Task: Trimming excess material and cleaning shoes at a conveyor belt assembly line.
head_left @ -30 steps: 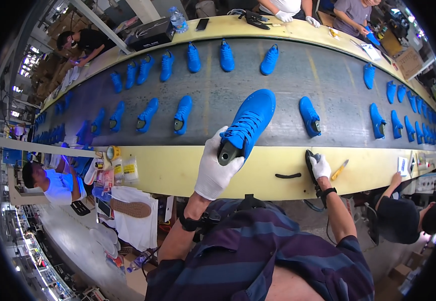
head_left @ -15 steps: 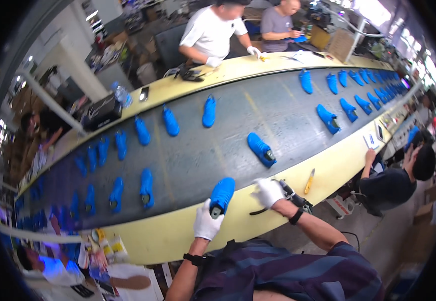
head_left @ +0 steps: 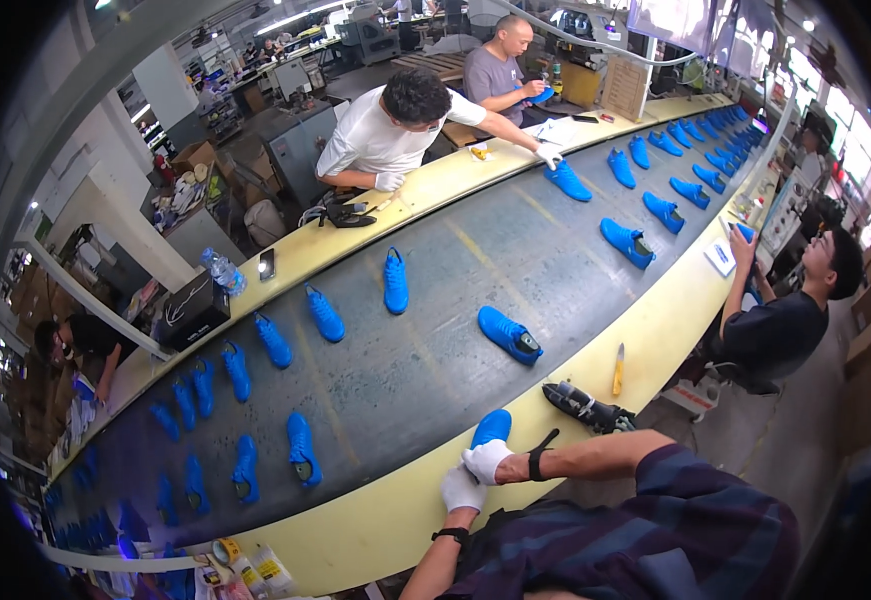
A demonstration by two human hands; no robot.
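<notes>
A bright blue shoe (head_left: 492,427) is in my gloved hands above the near yellow ledge, its toe pointing away from me. My right hand (head_left: 486,461) closes over its opening and hides the heel half. Just below, my left hand (head_left: 462,490) is closed at the heel end, its fingertips partly hidden by the right. To the right on the ledge lie a black hand tool (head_left: 587,405) with a strap or cord and a yellow-handled cutter knife (head_left: 618,370). Another blue shoe (head_left: 509,335) rests on the grey conveyor belt (head_left: 425,380) beyond.
Blue shoes line the belt in two rows. Across it, a co-worker in white (head_left: 395,140) reaches onto a blue shoe (head_left: 567,182). A person in grey (head_left: 498,75) sits behind; another in dark clothes (head_left: 775,315) is at right. Tape (head_left: 225,550) lies near left.
My right hand has come from beside the black tool onto the shoe, now drawn nearer to me. The co-worker opposite has stretched an arm to a shoe on the belt. The view has shifted.
</notes>
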